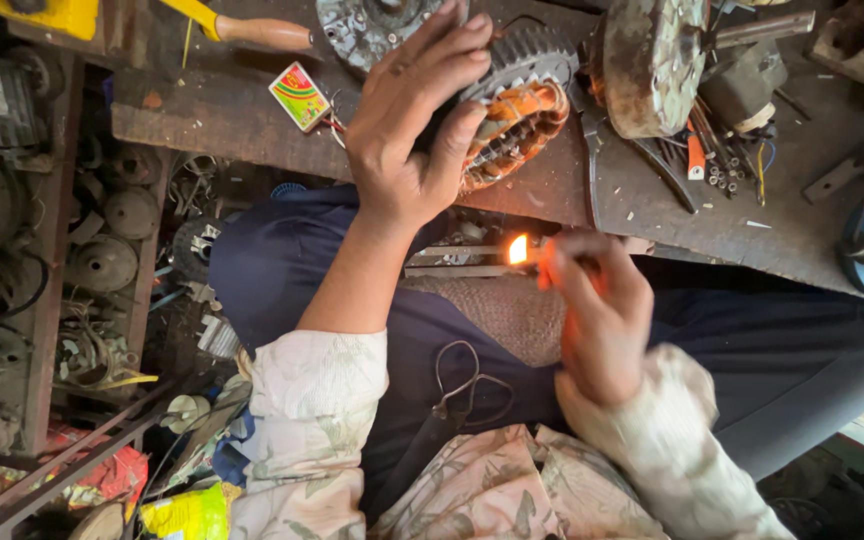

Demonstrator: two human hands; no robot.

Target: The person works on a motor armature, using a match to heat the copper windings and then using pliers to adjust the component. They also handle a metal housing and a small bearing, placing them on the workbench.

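From the head camera, looking down into my lap: my left hand [414, 120] sits in the upper middle of the frame, fingers spread and curled over the motor stator [510, 118], a toothed grey ring with orange copper windings showing under my palm. I judge I hold it this way to pin it flat against the dark workbench [232, 125] and keep the windings facing me. The thumb presses on the near side, the fingertips reach over the far rim, and the forearm runs down and left to my pale patterned sleeve [317, 400].

My right hand [600, 320] is lower, right of centre, fingers pinched closed on a lit match [530, 250]. The small flame burns at its left end, just below the bench edge and near the stator but apart from it. The wrist is bent so the flame points left, away from my knuckles, which I take to be for keeping the heat off my skin.

Around these: a small matchbox [300, 96] with a red and green face lies on the bench just left of my left hand. A rusty round motor housing [652, 62] stands at upper right, with loose tools below it. Scissors [457, 385] rest on my dark trousers in the lower middle. Old motor parts [102, 262] crowd the shelves at the left edge.
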